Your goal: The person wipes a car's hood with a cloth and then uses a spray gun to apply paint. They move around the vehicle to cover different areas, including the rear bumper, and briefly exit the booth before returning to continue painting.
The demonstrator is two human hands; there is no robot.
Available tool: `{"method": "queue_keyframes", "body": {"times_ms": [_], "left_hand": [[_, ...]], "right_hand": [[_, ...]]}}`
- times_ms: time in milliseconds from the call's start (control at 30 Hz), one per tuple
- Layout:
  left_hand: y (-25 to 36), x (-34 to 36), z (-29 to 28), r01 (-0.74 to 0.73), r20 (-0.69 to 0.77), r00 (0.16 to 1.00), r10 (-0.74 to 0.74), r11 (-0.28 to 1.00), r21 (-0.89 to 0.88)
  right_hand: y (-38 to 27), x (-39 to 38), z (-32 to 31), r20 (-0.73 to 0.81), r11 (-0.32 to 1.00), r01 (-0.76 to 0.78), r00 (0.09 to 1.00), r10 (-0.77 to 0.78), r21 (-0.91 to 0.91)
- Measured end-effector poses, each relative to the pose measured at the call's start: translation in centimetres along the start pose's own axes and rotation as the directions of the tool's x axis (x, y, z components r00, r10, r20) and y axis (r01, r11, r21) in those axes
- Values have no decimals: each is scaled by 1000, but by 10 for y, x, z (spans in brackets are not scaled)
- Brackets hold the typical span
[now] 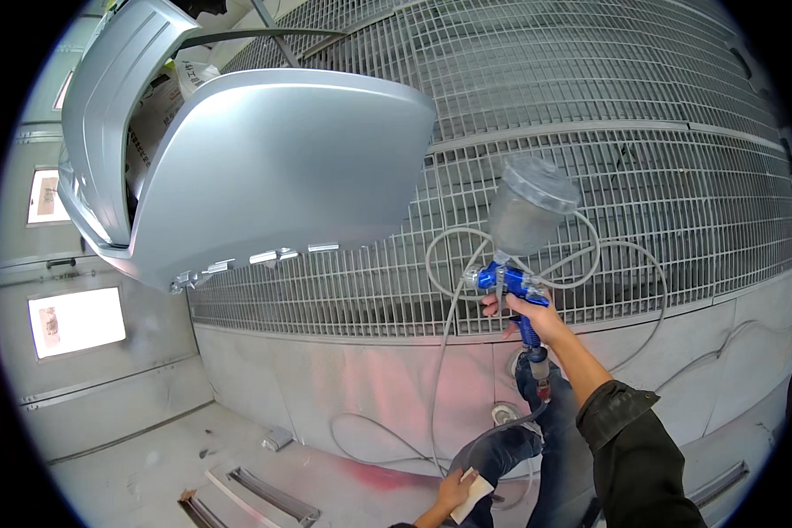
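Observation:
My right hand (pixel 541 319) is closed round the grip of a blue spray gun (pixel 512 280). A cloudy paint cup (pixel 526 216) with a grey lid sits on top of the gun, and a hose leaves the bottom of its handle. Low in the view, my left hand (pixel 453 490) is closed on a folded cream cloth (pixel 473 498), in front of my dark trousers. To the left of the gun, and apart from it, is a large silver bumper (pixel 299 154). Its lower edge carries shiny strips of tape (pixel 273 256).
A metal floor grating (pixel 590 97) spreads behind the gun. Pale hose (pixel 656 264) loops over it and onto the pink-stained floor (pixel 378 370). Long metal channels (pixel 273 497) lie lower left. Lit windows (pixel 77 322) are set in the left wall. Printed wrapping (pixel 154 123) shows inside the bumper.

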State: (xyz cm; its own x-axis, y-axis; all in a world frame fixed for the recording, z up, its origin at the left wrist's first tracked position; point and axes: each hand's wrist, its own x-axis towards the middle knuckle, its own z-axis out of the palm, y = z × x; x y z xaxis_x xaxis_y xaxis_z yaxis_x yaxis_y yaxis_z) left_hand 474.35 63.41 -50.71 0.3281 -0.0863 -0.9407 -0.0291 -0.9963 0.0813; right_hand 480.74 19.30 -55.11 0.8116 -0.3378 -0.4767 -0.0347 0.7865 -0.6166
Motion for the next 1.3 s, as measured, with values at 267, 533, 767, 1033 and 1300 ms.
{"method": "queue_keyframes", "body": {"times_ms": [267, 533, 767, 1033, 1300], "left_hand": [[-42, 2, 3, 4, -35, 999, -7, 998, -65], [-7, -6, -29, -137, -29, 990, 138, 990, 20], [32, 5, -94, -243, -127, 961, 247, 969, 44], [60, 13, -168, -426, -181, 866, 466, 878, 221], [-91, 22, -169, -399, 184, 911, 370, 902, 163]], "right_hand": [[3, 5, -6, 16, 971, 25, 999, -29, 238], [-106, -20, 6, 9, 854, 209, 970, -243, 476], [-174, -43, 37, -44, 793, 445, 881, -471, 416], [-138, -91, 86, -333, 851, 423, 790, -515, -312], [1, -143, 166, -372, 786, 404, 717, -590, -469]]}}
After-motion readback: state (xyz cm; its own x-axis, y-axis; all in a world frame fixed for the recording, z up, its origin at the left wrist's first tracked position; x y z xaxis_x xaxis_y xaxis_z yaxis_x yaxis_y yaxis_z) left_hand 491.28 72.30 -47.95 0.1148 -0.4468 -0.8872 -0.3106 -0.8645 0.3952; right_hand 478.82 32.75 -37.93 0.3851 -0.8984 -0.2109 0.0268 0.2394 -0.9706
